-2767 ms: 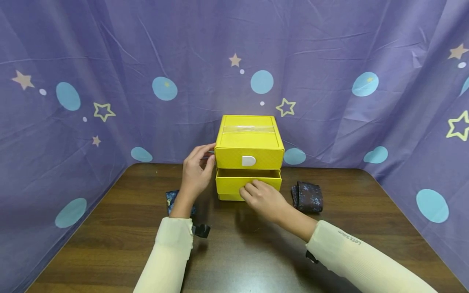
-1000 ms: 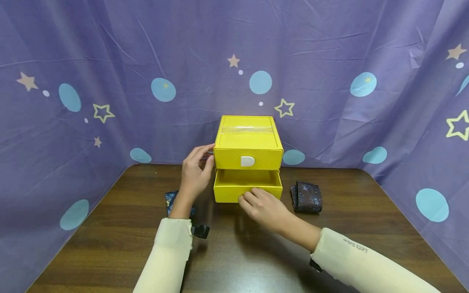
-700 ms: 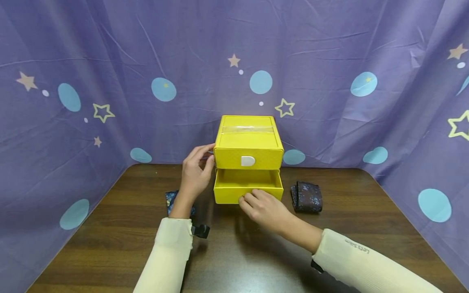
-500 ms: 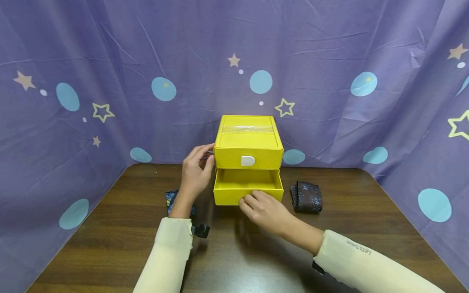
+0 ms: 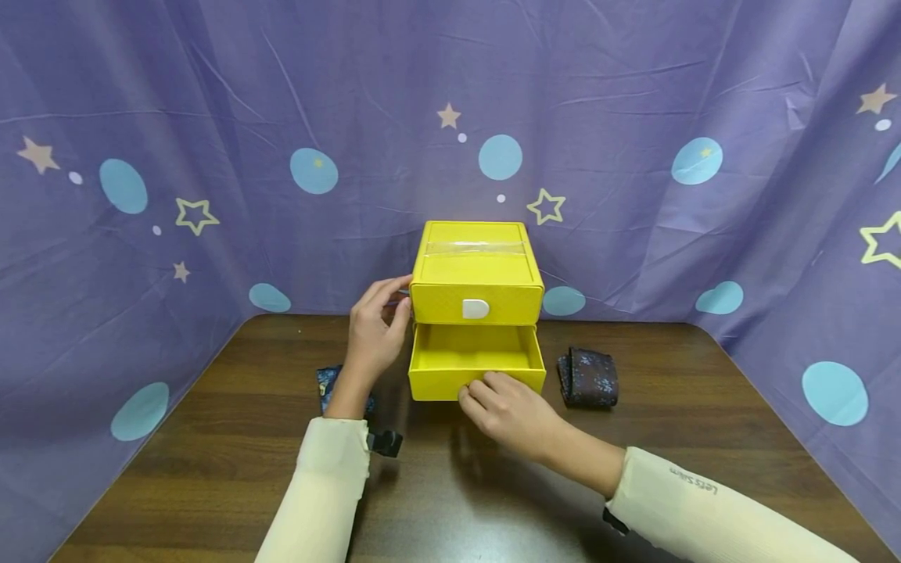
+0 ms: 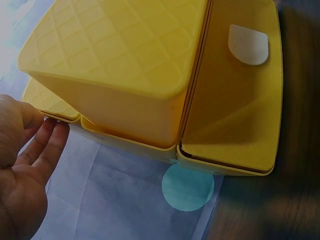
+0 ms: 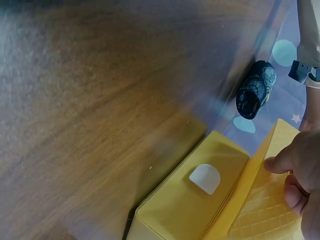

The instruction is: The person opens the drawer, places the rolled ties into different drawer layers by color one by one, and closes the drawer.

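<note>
A yellow three-tier drawer box [image 5: 479, 270] stands against the curtain. Its middle drawer [image 5: 436, 385] sticks out, and the inside looks bare. My right hand [image 5: 514, 410] grips this drawer at its front; the exact spot is hidden under the curled fingers. Along the left side of the top tier, the fingers of my left hand [image 5: 376, 328] rest on the box. The top drawer has a white tab [image 5: 475, 309] and is pushed in. In the left wrist view the bottom drawer [image 6: 230, 110], also pushed in, shows a similar white tab [image 6: 249, 45].
Dark folded cloth with a flower pattern [image 5: 593, 379] lies right of the box. Blue patterned cloth [image 5: 326, 385] lies to the left, partly behind my left wrist. All this stands on a brown wooden table [image 5: 450, 500] with a purple curtain [image 5: 598, 94] around it.
The middle drawer has come farther out toward me, with my right hand on its front moving back along with it. My left hand stays at the box's side.
</note>
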Available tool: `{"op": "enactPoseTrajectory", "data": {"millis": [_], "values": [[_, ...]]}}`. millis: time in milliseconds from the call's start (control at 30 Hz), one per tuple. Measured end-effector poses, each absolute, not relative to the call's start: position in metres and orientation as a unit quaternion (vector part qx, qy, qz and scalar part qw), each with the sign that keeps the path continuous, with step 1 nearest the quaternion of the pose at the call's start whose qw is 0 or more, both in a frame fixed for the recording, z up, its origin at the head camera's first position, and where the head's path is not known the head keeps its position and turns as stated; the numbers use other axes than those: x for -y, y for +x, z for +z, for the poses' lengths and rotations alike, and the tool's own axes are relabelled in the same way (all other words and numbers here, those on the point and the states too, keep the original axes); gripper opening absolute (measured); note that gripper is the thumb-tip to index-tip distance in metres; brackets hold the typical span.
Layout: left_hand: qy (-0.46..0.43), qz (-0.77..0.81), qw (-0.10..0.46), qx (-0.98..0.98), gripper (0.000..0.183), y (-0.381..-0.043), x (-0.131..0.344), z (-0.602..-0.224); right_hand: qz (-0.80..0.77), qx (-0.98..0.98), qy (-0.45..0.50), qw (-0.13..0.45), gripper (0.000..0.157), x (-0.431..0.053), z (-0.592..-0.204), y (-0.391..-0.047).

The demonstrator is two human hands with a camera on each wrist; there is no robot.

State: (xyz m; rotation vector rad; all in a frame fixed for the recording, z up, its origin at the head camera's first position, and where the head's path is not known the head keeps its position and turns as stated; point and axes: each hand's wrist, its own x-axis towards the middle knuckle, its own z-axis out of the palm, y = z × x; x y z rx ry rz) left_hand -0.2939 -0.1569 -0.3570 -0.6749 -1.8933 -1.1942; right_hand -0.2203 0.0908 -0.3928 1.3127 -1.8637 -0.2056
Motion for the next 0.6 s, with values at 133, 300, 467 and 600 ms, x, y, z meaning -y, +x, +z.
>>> {"op": "enactPoseTrajectory", "data": {"millis": [133,300,467,600], "values": [[-0.265,-0.471,0.389,0.746,0.033,-0.294,0.157,-0.357,-0.085,0.739,0.520,0.420,0.035,-0.091,-0.394,-0.218],[-0.268,-0.474,0.385,0.745,0.034,-0.294,0.157,-0.357,-0.083,0.739,0.519,0.421,0.038,-0.090,-0.394,-0.214],[-0.271,-0.478,0.384,0.742,0.034,-0.294,0.157,-0.357,-0.075,0.744,0.519,0.414,0.042,-0.089,-0.395,-0.210],[-0.272,-0.479,0.386,0.740,0.033,-0.294,0.157,-0.358,-0.074,0.745,0.519,0.413,0.041,-0.089,-0.395,-0.207]]}}
